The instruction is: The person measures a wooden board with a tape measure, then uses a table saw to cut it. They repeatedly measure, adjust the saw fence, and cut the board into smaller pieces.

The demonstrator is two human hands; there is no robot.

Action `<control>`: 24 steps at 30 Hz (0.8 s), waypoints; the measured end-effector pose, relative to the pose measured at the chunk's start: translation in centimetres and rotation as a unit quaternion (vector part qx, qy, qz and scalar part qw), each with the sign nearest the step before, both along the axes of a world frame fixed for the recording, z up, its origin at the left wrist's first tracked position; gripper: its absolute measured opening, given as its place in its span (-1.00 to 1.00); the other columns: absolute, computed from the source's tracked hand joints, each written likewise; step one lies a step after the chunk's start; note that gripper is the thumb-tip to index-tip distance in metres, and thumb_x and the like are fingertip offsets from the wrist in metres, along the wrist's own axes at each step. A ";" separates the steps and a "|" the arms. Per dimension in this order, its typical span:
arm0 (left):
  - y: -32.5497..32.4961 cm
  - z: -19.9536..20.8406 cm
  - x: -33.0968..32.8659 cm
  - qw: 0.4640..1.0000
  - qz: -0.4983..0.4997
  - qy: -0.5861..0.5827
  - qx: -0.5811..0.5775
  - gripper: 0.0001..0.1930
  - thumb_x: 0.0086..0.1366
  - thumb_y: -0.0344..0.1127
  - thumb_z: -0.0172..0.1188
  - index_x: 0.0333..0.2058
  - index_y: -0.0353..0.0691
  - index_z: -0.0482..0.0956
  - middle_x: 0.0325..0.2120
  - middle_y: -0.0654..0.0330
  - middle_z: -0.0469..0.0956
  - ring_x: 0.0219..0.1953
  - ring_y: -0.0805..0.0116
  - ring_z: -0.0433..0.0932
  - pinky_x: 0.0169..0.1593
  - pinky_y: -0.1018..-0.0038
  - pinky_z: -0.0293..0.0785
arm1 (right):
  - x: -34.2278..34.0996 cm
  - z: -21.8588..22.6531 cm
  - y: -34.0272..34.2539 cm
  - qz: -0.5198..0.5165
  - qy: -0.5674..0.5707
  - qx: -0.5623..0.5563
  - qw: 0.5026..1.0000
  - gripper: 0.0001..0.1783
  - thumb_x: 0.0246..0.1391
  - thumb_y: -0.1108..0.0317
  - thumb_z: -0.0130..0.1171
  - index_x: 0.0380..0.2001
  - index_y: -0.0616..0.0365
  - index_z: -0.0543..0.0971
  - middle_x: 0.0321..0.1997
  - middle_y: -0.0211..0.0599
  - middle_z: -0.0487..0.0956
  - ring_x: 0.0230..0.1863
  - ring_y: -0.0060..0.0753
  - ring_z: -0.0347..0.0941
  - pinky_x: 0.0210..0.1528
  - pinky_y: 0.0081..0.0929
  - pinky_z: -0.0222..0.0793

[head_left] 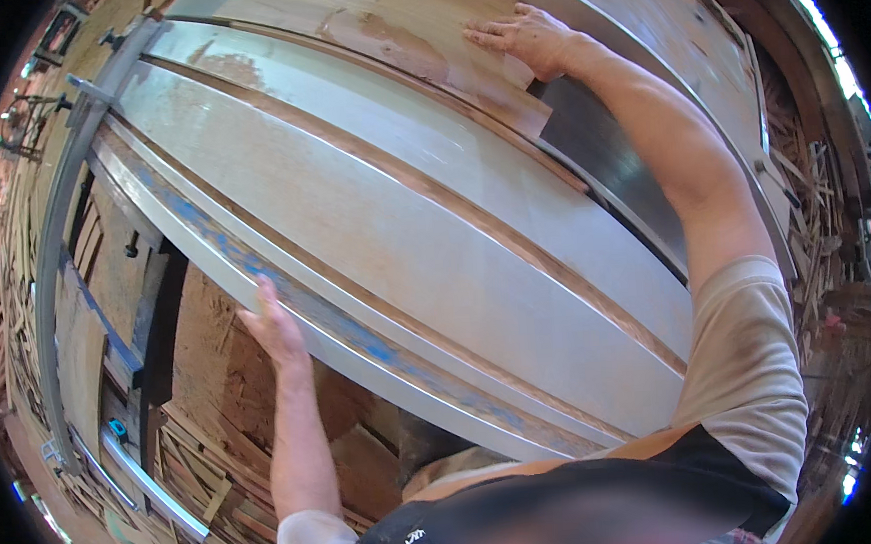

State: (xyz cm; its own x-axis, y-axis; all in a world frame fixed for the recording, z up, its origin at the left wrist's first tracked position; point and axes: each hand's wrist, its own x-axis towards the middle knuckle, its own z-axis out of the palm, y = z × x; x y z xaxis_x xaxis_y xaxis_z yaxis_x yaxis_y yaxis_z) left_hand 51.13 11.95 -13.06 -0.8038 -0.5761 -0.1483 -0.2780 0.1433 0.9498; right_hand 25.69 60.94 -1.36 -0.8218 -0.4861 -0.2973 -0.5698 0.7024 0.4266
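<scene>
My right hand (531,41) lies palm down with fingers outstretched on a pale wooden board (382,41), near the board's far side. The board lies flat on a wide metal machine table (402,214) and runs alongside a long dark slot. My left hand (276,327) is at the table's near metal rail (350,342), its visible fingers extended against the outer edge. Part of that hand's grip is hidden, and nothing loose shows in it. Worn blue marks (224,245) run along a strip beside the rail.
A grey metal crossbar (62,195) with clamps crosses the left end. Wood offcuts (197,451) lie heaped below on the left, and more scraps (816,209) at the right. Brown sawdust (225,335) lies under the near rail. A raised metal fence (631,46) stands beyond the board.
</scene>
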 end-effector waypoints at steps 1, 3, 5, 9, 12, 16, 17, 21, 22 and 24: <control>0.1 0.0 0.1 0.999 0.005 -0.016 -0.028 -0.06 0.53 0.10 0.19 0.43 -0.65 -0.01 0.36 -0.35 0.27 0.40 -0.06 0.33 0.52 0.12 0.23 | -1.9 0.0 -1.6 -0.002 0.001 0.001 1.000 0.48 -0.34 0.26 0.74 0.64 -0.18 0.06 0.71 -0.49 0.14 0.61 -0.43 0.21 0.57 -0.04 0.19; 0.4 0.2 0.5 1.000 -0.006 0.019 0.004 -0.15 0.53 0.06 0.19 0.39 -0.61 0.07 0.30 -0.32 0.29 0.36 -0.06 0.36 0.49 0.13 0.25 | -5.6 0.2 -5.2 0.036 0.005 -0.025 0.999 0.42 -0.29 0.32 0.69 0.64 -0.16 0.08 0.68 -0.41 0.21 0.52 -0.29 0.34 0.47 0.05 0.28; 0.9 0.3 0.9 0.999 -0.013 0.032 0.024 -0.22 0.54 0.02 0.20 0.37 -0.56 0.12 0.26 -0.26 0.34 0.31 0.00 0.38 0.46 0.16 0.26 | -8.5 0.6 -9.5 0.046 -0.012 -0.033 0.998 0.36 -0.28 0.34 0.67 0.62 -0.14 0.14 0.64 -0.36 0.29 0.45 -0.18 0.44 0.41 0.05 0.35; 1.5 1.1 1.0 0.998 -0.009 0.040 0.037 -0.32 0.57 -0.06 0.20 0.35 -0.47 0.17 0.20 -0.12 0.40 0.24 0.15 0.40 0.39 0.22 0.26 | -12.2 0.8 -21.2 0.066 -0.035 -0.138 0.988 0.19 -0.25 0.16 0.64 0.54 -0.16 0.33 0.52 -0.31 0.45 0.36 -0.07 0.52 0.35 -0.10 0.45; 0.6 2.3 0.6 0.997 -0.026 -0.007 0.070 -0.27 0.59 -0.06 0.17 0.41 -0.47 0.07 0.27 -0.14 0.34 0.30 0.13 0.36 0.43 0.18 0.23 | -13.4 1.4 -26.9 0.018 -0.065 -0.227 0.971 0.04 -0.11 -0.19 0.51 0.47 -0.16 0.45 0.46 -0.24 0.52 0.34 0.02 0.52 0.32 -0.08 0.46; -2.1 5.1 -0.3 0.985 -0.018 0.038 -0.168 -0.11 0.45 0.04 0.31 0.47 -0.41 0.07 0.31 -0.23 0.33 0.35 -0.08 0.34 0.45 0.01 0.21 | -12.3 0.4 -29.4 -0.122 0.035 -0.326 0.937 0.02 -0.06 -0.39 0.43 0.45 -0.22 0.49 0.51 -0.21 0.47 0.48 -0.06 0.37 0.41 0.00 0.35; -2.8 5.7 -0.8 0.969 -0.083 0.024 -0.233 -0.15 0.43 0.02 0.33 0.44 -0.37 0.15 0.27 -0.21 0.38 0.34 -0.08 0.35 0.43 -0.01 0.25 | -11.8 -0.2 -29.5 -0.172 0.081 -0.307 0.932 0.03 -0.06 -0.39 0.44 0.45 -0.22 0.49 0.51 -0.21 0.47 0.52 -0.08 0.33 0.42 0.01 0.33; -6.3 7.6 -3.9 0.897 -0.210 -0.095 -0.378 -0.47 0.36 -0.16 0.36 0.24 -0.21 0.51 0.05 -0.08 0.58 0.25 -0.11 0.47 0.22 -0.04 0.48 | -9.9 -2.4 -30.0 -0.388 0.096 -0.405 0.822 0.21 -0.20 -0.45 0.53 0.49 -0.12 0.42 0.55 -0.21 0.38 0.58 -0.03 0.21 0.50 -0.01 0.26; -7.5 7.9 -5.3 0.896 -0.212 -0.139 -0.364 -0.51 0.37 -0.19 0.34 0.21 -0.22 0.53 0.04 -0.09 0.59 0.22 -0.13 0.50 0.20 -0.04 0.49 | -9.5 -2.7 -30.2 -0.385 0.102 -0.410 0.821 0.28 -0.23 -0.45 0.56 0.50 -0.04 0.38 0.59 -0.13 0.30 0.58 0.00 0.20 0.52 -0.04 0.25; -11.3 9.1 -7.6 0.883 -0.187 -0.142 -0.407 -0.59 0.39 -0.25 0.31 0.15 -0.23 0.55 0.00 -0.11 0.60 0.17 -0.13 0.56 0.15 -0.02 0.52 | -8.8 -3.1 -30.6 -0.414 0.094 -0.440 0.791 0.23 -0.19 -0.37 0.58 0.49 -0.01 0.39 0.59 0.00 0.26 0.59 0.07 0.17 0.55 0.01 0.16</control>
